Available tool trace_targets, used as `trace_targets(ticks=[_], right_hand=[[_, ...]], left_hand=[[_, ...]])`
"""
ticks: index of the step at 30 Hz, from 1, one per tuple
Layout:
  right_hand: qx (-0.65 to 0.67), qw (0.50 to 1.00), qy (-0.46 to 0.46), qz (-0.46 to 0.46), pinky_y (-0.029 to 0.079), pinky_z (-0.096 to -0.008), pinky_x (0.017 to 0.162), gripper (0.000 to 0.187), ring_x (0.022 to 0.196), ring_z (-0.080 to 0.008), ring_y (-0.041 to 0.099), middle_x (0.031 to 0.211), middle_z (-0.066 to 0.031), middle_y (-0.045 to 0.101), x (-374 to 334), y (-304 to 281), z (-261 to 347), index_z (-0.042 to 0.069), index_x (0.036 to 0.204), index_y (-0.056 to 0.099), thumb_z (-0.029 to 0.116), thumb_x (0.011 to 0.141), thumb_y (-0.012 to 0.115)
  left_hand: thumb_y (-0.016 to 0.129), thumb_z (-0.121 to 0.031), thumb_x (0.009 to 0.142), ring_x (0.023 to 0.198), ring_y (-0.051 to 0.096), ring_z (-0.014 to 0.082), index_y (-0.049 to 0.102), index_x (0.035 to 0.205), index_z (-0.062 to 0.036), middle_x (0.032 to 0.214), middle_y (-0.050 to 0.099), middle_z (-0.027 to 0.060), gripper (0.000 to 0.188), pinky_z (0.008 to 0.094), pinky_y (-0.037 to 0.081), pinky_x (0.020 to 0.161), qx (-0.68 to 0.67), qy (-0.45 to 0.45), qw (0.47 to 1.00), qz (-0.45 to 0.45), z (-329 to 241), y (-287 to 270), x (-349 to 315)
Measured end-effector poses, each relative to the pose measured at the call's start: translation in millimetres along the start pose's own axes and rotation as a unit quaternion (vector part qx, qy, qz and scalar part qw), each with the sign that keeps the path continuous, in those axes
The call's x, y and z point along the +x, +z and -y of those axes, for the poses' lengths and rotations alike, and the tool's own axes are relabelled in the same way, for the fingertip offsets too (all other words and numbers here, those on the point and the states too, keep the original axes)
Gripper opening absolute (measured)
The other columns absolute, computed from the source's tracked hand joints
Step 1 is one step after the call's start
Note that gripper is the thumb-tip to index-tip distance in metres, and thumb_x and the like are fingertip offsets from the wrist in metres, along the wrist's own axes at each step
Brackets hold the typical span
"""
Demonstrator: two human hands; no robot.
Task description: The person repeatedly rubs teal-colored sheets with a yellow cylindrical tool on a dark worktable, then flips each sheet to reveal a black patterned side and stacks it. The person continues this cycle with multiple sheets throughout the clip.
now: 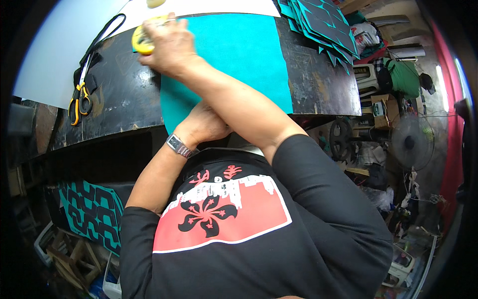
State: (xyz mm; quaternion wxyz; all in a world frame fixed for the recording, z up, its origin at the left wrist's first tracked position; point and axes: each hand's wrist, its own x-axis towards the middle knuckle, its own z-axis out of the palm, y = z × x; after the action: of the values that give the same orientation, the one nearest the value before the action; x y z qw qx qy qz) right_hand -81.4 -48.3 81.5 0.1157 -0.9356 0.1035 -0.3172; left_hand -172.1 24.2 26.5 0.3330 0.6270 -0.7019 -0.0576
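A teal sheet (pixel 244 55) lies on the dark worktable, its near edge hanging over the front. My right hand (pixel 174 47) reaches across to the sheet's far left corner. Its fingers are closed on a yellow rounded object (pixel 143 44), whose exact kind is partly hidden by the hand. My left hand (pixel 206 122), wearing a wristwatch (pixel 179 145), rests at the near edge of the sheet. The right forearm passes over it and hides its fingers.
Scissors (pixel 81 94) with orange-and-black handles lie at the left of the worktable (pixel 124 94). White sheeting (pixel 219 7) stretches along the back. Black-and-teal cut pieces (pixel 326 25) are stacked at the back right. A fan (pixel 411 142) stands to the right.
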Motion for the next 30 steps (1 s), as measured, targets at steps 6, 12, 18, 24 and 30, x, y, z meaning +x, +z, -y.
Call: trace_targets(ticks=[6, 12, 18, 24, 30], right_hand=[[0.067, 0.998, -0.011, 0.009, 0.05, -0.0507, 0.101, 0.077, 0.118, -0.0428, 0.056, 0.127, -0.0261, 0.061, -27.2, -46.5, -56.1, 0.015, 0.134, 0.063, 0.041, 0.067, 0.087], [-0.126, 0.976, 0.174, -0.022, 0.054, -0.046, 0.092, 0.082, 0.11, -0.0379, 0.06, 0.126, -0.0219, 0.048, -120.6, -176.5, -172.1, 0.02, 0.139, 0.061, 0.044, 0.065, 0.088], [-0.11, 0.988, 0.099, -0.044, 0.055, -0.0476, 0.09, 0.079, 0.117, -0.0378, 0.056, 0.121, -0.0189, 0.06, -107.0, -149.0, -137.5, 0.016, 0.134, 0.063, 0.041, 0.063, 0.089], [0.042, 0.999, -0.005, 0.028, 0.057, -0.0474, 0.088, 0.08, 0.114, -0.0422, 0.057, 0.135, -0.0331, 0.05, -46.3, -37.4, 5.7, 0.023, 0.135, 0.063, 0.042, 0.062, 0.09], [0.079, 0.996, -0.048, 0.005, 0.057, -0.0506, 0.092, 0.08, 0.119, -0.0483, 0.055, 0.135, -0.0355, 0.05, -44.5, -29.2, 0.4, 0.026, 0.136, 0.062, 0.039, 0.062, 0.09]], left_hand=[[0.071, -0.036, 0.088, 0.145, 0.037, 0.0327, 0.048, 0.149, -0.0127, 0.154, 0.045, 0.017, 0.068, 0.0536, 0.023, 0.122, 0.031, -0.066, 0.993, 0.098, -4.9, -13.9, -2.1], [0.076, -0.016, 0.081, 0.149, 0.034, 0.0268, 0.044, 0.152, -0.019, 0.159, 0.041, 0.0079, 0.078, 0.0507, 0.023, 0.123, 0.112, -0.094, 0.986, 0.08, -27.8, -8.7, -5.1], [0.055, -0.006, 0.09, 0.146, 0.038, 0.0287, 0.046, 0.149, -0.0092, 0.154, 0.044, 0.014, 0.06, 0.0488, 0.026, 0.122, 0.13, -0.055, 0.99, 0.016, -24.7, 14.4, -19.1], [0.048, -0.025, 0.101, 0.146, 0.038, 0.0285, 0.038, 0.155, -0.015, 0.159, 0.04, 0.0118, 0.056, 0.0491, 0.027, 0.121, 0.166, -0.03, 0.986, -0.003, -7.9, 34.5, -24.6], [0.05, -0.021, 0.099, 0.146, 0.039, 0.0298, 0.043, 0.152, -0.0149, 0.157, 0.042, 0.0131, 0.053, 0.0517, 0.027, 0.12, 0.134, -0.051, 0.989, -0.025, -12.2, 33.2, -25.1]])
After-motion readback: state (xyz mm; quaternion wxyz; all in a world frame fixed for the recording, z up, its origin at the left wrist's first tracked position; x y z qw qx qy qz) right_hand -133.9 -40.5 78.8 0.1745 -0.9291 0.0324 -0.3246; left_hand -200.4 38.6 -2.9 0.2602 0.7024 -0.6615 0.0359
